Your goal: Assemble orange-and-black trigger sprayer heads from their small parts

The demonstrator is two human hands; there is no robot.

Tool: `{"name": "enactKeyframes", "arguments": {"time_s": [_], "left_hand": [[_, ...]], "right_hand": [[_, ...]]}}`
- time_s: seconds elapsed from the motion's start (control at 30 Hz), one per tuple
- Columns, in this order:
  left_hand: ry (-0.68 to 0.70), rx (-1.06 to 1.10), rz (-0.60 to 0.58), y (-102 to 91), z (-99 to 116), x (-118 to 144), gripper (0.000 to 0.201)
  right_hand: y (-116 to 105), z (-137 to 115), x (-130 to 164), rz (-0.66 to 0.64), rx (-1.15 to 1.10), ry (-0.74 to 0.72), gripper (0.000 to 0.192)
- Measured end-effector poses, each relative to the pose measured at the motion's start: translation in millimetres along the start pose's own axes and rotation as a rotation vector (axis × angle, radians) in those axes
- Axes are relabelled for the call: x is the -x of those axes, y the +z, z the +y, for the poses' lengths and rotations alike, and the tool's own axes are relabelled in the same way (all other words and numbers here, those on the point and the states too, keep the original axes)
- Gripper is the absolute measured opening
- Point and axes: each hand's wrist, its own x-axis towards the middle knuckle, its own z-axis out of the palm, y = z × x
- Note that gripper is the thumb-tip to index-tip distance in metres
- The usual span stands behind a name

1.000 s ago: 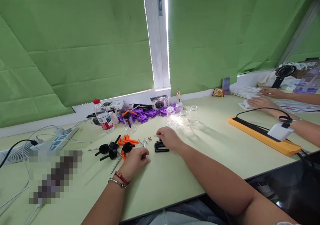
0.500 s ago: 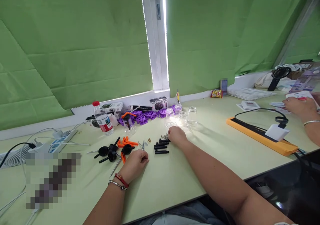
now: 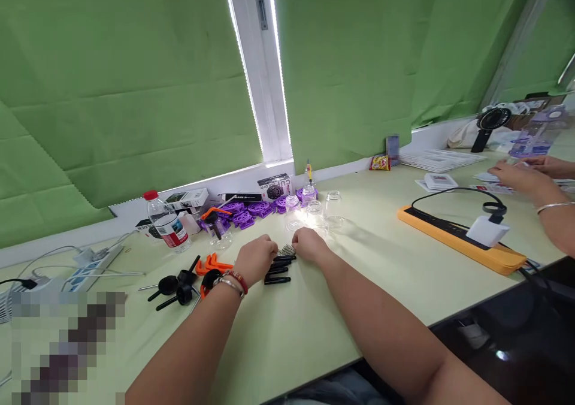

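Note:
Small metal springs [image 3: 286,250] lie in a bunch on the table between my two hands. My left hand [image 3: 257,257] is closed at their left side, its fingertips curled in and hidden. From the right, my right hand [image 3: 309,246] is closed against the other side of the springs. What either hand pinches, if anything, does not show. Just below are several black tubes [image 3: 279,269], side by side, partly behind my left hand. Further left lie black round parts with handles [image 3: 183,286] and orange angled pieces [image 3: 212,263].
Clear glass jars [image 3: 332,204] stand behind my hands, near purple plastic parts [image 3: 258,208]. A water bottle [image 3: 167,224] is at the left. On the right are an orange power strip [image 3: 458,240] and another person's hands [image 3: 523,174].
My left hand has moved right and away from me, from beside the orange pieces to the springs. My right hand stays by the springs. The view has shifted slightly.

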Motion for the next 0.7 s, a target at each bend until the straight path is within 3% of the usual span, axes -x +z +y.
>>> {"name": "enactKeyframes", "arguments": {"time_s": [0.17, 0.47, 0.6, 0.7], "left_hand": [[0.001, 0.028, -0.075, 12.8, -6, -37, 0.017], [0.002, 0.051, -0.106, 25.0, -7, -44, 0.017], [-0.036, 0.066, -0.035, 5.2, -9, -27, 0.020], [-0.095, 0.078, 0.112, -20.3, -25, 14, 0.023]], "right_hand": [[-3, 0, 0, -0.027, 0.003, 0.012, 0.013], [-6, 0, 1, -0.037, 0.016, 0.029, 0.017], [-6, 0, 3, -0.045, 0.027, 0.018, 0.017], [-7, -1, 5, -0.066, 0.036, 0.006, 0.015]]}}
